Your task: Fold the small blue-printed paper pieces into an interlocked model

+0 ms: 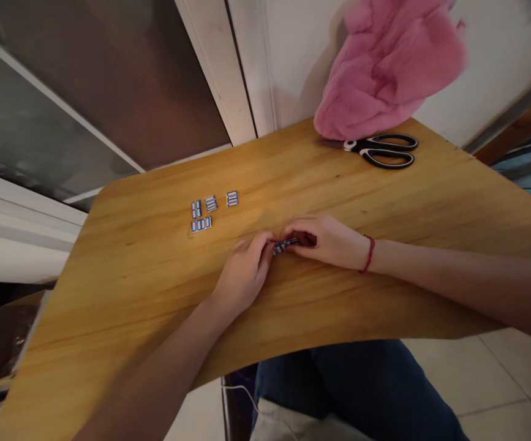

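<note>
Near the middle of the table, my left hand (248, 264) and my right hand (323, 242) meet over a short row of small blue-and-white pieces (285, 246). Both hands have their fingers pinched at the row, the left at its left end and the right at its right end. The fingers partly hide it, and its exact kind is too small to tell. Up and to the left lie similar small blue-and-white groups: an upright pair (196, 209), a small stack (210, 203), another stack (232, 198) and a flat row (201, 224).
Black-handled scissors (387, 150) lie at the back of the wooden table (155, 288), their blades partly under a pink fluffy cloth (384, 73). A white wall and a framed glass panel (109, 79) stand behind the table. The front edge is close to my lap (357, 386).
</note>
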`<action>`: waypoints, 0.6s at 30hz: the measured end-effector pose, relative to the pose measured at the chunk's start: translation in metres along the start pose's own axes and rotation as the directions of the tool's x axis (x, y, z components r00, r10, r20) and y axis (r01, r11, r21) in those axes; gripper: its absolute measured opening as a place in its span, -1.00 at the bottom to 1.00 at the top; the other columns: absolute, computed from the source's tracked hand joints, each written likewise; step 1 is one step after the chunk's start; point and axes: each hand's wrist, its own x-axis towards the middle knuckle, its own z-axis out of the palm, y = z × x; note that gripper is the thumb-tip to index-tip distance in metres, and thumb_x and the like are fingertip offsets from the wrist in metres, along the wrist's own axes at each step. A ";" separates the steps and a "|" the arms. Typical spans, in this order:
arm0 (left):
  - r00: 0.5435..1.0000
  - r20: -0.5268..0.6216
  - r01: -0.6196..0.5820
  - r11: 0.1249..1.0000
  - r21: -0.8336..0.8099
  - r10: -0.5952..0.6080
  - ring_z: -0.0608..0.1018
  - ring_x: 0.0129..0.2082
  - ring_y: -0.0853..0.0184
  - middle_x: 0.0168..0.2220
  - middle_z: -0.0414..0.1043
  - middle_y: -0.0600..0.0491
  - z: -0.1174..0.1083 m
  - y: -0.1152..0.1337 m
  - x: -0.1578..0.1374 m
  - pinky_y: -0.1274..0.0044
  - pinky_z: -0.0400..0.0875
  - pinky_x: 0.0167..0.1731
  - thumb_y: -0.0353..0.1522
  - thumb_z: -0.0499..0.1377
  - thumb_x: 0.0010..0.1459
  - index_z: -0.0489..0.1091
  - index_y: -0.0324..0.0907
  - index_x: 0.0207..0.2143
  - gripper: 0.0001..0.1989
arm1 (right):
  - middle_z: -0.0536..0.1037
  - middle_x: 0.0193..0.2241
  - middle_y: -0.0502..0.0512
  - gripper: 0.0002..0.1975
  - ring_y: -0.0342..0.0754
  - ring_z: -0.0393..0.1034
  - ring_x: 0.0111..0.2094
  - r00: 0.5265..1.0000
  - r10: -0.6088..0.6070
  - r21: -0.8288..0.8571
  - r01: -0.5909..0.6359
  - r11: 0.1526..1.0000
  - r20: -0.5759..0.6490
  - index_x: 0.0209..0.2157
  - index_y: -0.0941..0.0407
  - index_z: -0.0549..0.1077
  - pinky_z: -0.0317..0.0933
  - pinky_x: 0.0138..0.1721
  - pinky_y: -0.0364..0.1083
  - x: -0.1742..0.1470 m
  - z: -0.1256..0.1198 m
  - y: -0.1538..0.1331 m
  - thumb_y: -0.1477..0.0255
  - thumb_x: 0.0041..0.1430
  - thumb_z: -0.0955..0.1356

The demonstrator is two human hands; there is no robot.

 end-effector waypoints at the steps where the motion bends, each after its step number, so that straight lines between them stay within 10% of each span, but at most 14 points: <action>1: 1.000 0.008 -0.005 1.000 0.005 0.005 0.40 -0.32 0.33 -0.32 0.38 0.06 0.000 0.001 0.000 0.49 0.26 -0.27 -0.35 -0.09 0.30 0.25 -0.13 -0.18 -0.84 | 0.42 -0.47 -0.01 -0.86 -0.23 0.22 -0.49 1.000 0.004 0.001 -0.004 1.000 0.003 -0.28 0.20 0.47 0.13 -0.41 -0.22 0.000 0.000 0.000 0.53 0.08 0.35; 18: 0.999 -0.055 0.003 0.999 0.039 -0.001 0.33 -0.47 0.41 -0.49 0.27 0.15 0.004 -0.004 0.001 0.56 0.21 -0.44 -0.33 0.11 0.20 0.30 -0.15 -0.33 -0.92 | 0.46 -0.43 0.01 -0.83 -0.23 0.26 -0.48 0.999 -0.004 0.016 0.005 1.000 -0.033 -0.23 0.17 0.45 0.16 -0.41 -0.22 -0.001 0.000 0.001 0.52 0.09 0.34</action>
